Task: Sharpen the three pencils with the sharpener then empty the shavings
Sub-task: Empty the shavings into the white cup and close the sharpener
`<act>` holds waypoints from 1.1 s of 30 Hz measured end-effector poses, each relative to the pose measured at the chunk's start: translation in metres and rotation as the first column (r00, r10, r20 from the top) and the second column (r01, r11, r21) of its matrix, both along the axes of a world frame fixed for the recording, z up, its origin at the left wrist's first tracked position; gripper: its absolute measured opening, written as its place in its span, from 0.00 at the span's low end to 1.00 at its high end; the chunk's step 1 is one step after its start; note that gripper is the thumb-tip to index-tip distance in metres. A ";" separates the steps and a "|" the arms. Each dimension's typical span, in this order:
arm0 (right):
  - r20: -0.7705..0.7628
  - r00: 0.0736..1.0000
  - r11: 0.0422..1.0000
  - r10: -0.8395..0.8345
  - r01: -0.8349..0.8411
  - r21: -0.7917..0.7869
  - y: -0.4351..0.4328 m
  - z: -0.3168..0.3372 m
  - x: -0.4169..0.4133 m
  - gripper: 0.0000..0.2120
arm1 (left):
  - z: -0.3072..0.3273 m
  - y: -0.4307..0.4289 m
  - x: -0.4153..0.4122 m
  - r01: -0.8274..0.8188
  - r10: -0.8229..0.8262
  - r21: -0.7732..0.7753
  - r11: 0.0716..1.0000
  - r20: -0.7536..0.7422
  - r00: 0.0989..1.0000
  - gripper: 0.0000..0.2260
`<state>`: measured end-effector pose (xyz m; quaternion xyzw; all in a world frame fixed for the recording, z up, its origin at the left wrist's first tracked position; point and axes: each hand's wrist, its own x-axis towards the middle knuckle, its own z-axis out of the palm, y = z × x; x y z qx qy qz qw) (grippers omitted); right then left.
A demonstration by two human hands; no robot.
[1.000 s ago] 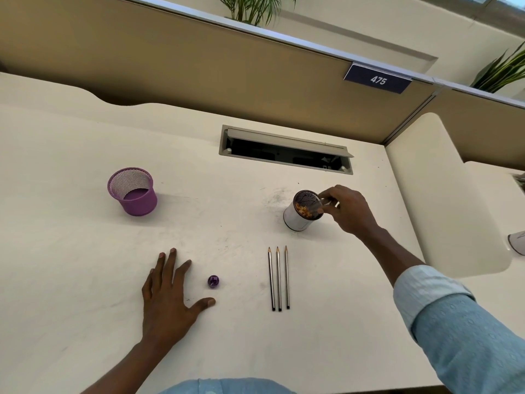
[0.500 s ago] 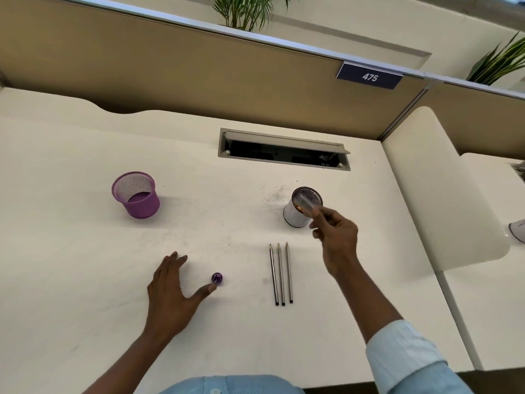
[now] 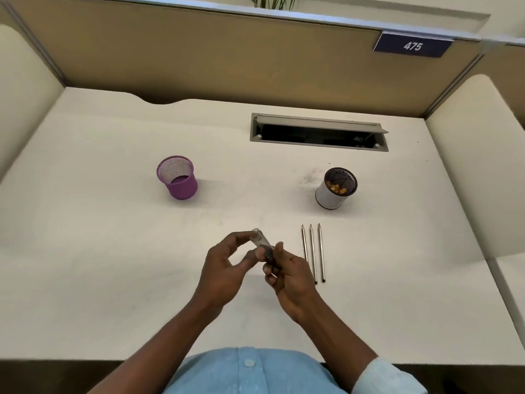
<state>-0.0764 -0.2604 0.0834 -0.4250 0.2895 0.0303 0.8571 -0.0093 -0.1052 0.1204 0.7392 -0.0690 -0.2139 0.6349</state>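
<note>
A cream-white smooth desk top (image 3: pixel 113 251) is running back to a tan fabric partition wall (image 3: pixel 199 61) carrying a dark blue plate numbered 475 (image 3: pixel 412 46); a grey rectangular cable hatch (image 3: pixel 318 122) is sitting open in it, and green plant leaves (image 3: pixel 272 1) are showing above

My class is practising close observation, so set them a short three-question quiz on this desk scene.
1. True or false: the pencils lie side by side on the desk.
2. The shavings lie in: A the purple cup; B the white cup; C the slot.
3. Fill in: the left hand and the right hand both hold the ____.
Key: 1 true; 2 B; 3 sharpener.
</note>
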 end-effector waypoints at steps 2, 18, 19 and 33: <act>0.007 0.998 0.998 0.056 -0.056 -0.017 0.010 -0.002 -0.006 0.26 | -0.002 0.007 -0.004 0.014 -0.014 -0.020 1.000 -0.010 1.000 0.07; -0.131 0.985 0.365 0.114 -0.164 -0.916 0.000 -0.055 0.005 0.24 | -0.026 0.065 -0.026 -0.269 0.282 0.146 0.952 -0.078 0.956 0.07; -0.131 0.980 0.332 0.148 -0.174 -0.927 0.000 -0.058 0.009 0.25 | -0.027 0.066 -0.028 -0.268 0.282 0.155 0.951 -0.080 0.956 0.07; -0.071 0.953 0.166 0.293 -0.124 -0.978 0.005 -0.071 0.034 0.14 | -0.031 0.067 -0.019 -0.287 0.307 0.166 0.944 -0.111 0.945 0.08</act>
